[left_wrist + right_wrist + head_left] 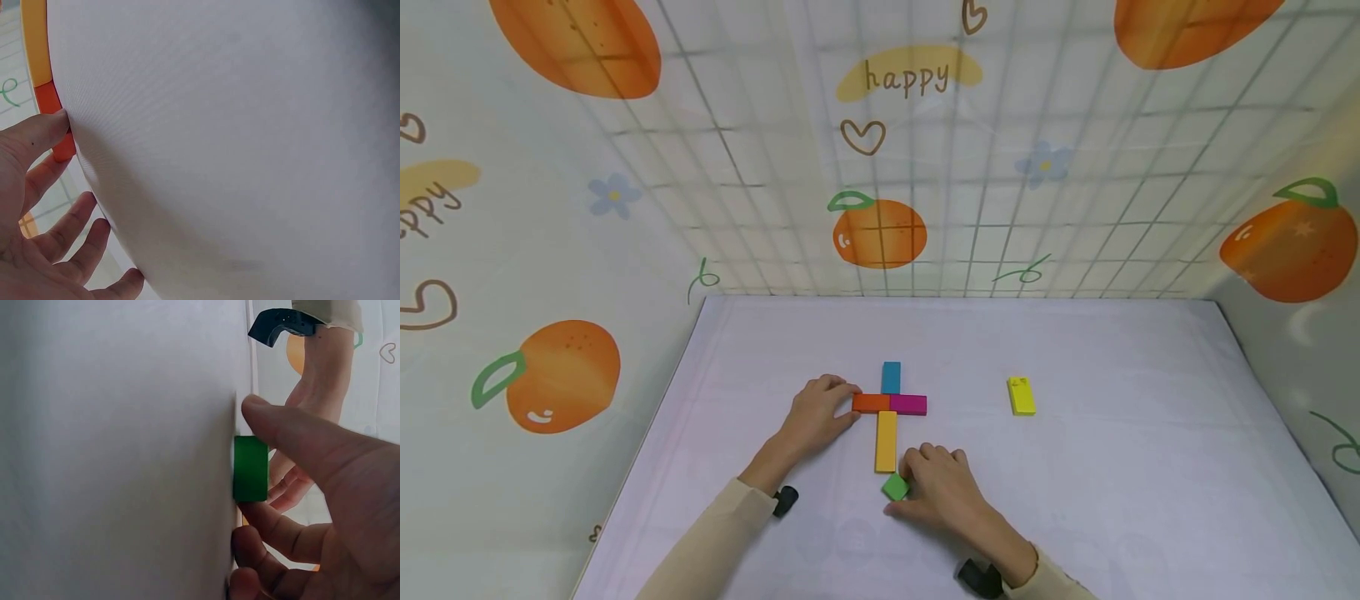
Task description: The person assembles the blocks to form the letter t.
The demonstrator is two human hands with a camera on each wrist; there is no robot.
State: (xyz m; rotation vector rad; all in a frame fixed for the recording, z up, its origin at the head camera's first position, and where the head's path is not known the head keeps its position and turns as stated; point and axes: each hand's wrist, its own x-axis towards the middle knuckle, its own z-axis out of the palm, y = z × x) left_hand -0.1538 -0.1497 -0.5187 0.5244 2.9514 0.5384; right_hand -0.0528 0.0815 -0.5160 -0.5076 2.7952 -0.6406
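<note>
My left hand (pixel 822 411) pinches the left end of an orange block (pixel 871 403), with the thumb on its near side and a finger on its far side. In the left wrist view that thumb (pixel 47 133) covers part of the orange block (pixel 64 147). A magenta block (pixel 908 405) adjoins it to the right. Beyond them lies a blue block (pixel 891 377); on the near side a long yellow-orange block (pixel 886 442) extends toward me. Around a small green block (pixel 895 487), turned at an angle, my right hand (pixel 942 483) has fingers and thumb spread loosely, a finger touching it.
A bright yellow block (pixel 1021 396) lies apart on the right side of the white table (pixel 1120 483). Behind the table hangs a patterned curtain (pixel 775 167) with printed oranges. Each wrist wears a black strap-mounted device (pixel 786 501).
</note>
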